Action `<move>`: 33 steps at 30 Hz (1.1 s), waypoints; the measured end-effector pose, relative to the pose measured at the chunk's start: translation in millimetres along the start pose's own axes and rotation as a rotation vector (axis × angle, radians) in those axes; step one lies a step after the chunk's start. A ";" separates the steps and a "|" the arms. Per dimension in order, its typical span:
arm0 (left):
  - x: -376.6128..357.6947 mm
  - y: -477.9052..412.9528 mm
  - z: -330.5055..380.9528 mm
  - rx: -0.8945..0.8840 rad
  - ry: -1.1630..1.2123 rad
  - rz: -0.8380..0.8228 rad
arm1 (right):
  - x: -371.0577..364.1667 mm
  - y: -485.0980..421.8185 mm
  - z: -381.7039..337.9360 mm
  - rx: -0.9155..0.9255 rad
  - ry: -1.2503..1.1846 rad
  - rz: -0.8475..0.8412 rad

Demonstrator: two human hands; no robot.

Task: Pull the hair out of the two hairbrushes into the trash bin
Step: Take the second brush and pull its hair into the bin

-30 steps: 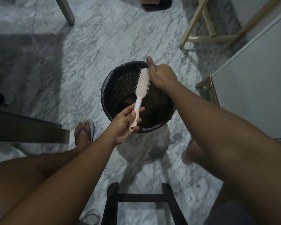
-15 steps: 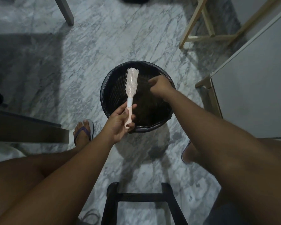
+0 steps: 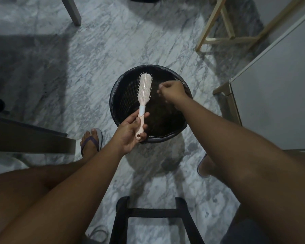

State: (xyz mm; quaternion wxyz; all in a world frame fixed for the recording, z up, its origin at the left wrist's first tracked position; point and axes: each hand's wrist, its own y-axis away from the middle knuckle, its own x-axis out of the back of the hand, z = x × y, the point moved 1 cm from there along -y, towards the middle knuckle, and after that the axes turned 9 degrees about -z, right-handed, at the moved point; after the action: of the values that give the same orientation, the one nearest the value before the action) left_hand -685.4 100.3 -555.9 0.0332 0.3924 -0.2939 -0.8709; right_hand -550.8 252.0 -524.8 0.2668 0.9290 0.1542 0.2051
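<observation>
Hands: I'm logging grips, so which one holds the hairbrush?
The left hand grips the hairbrush handle; the right hand is over the trash bin, off the brush.

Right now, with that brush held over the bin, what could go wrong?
The left hand grips the brush only by the low end of its handle, with the head out over the bin; a slip could drop it in. The curled right hand sits near the bin's right rim, so whatever it lets go there might drift onto the floor.

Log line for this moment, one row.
left hand: grips pink plastic hairbrush by handle | right hand: curled above black round trash bin | held hair: unclear
</observation>
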 end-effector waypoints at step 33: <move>-17.9 1.4 -9.9 0.048 -0.013 -0.103 | -0.6 -4.7 -21.4 0.063 -0.503 -0.305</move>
State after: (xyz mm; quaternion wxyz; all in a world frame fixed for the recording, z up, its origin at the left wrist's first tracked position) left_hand -666.2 99.4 -548.4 -0.0229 0.4022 -0.2942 -0.8667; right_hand -562.0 264.9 -511.2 0.2956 0.9245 0.2273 -0.0790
